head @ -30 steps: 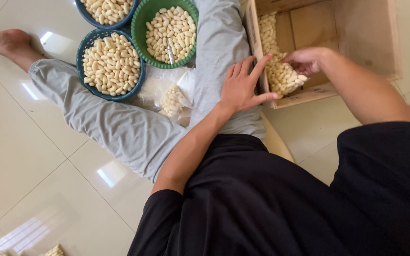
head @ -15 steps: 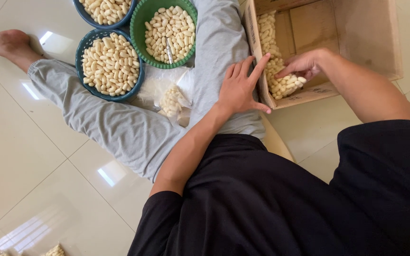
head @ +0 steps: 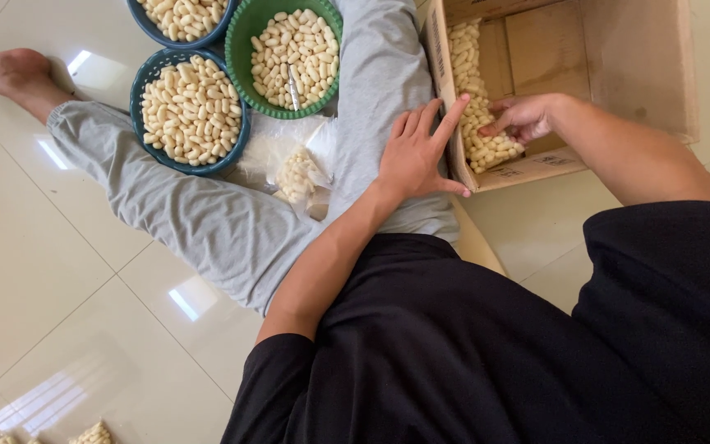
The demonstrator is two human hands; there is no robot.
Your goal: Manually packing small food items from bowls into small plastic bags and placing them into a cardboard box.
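A glossy cream tiled floor [head: 51, 271] fills the left side, with bright patches of window light reflected on it and thin grout lines running diagonally. At the bottom left edge lie a few pale cocoon-like pieces [head: 92, 433]. A bare foot [head: 6, 72] rests on the tiles near the top left, leading into a grey trouser leg [head: 199, 222] stretched across the floor. Between the legs stand three round plastic baskets heaped with the same pale oblong pieces: a dark blue basket [head: 189, 111], a second blue basket [head: 181, 16] above it at the top edge, and a green basket [head: 289, 57] just beside them, with a small metal tool [head: 293, 86] lying on its heap. Below the baskets sits a clear plastic bag [head: 297, 173] holding a few more pieces.

The left hand [head: 417, 152] lies flat and released on the other grey trouser leg, fingers spread, the index fingertip touching the wall of a cardboard box [head: 552, 49]. Inside the box, a heap of pale pieces [head: 474, 99] lies along its left wall. The right hand [head: 523, 119] reaches into the box, fingers curled and pinching pieces at the heap's lower end.
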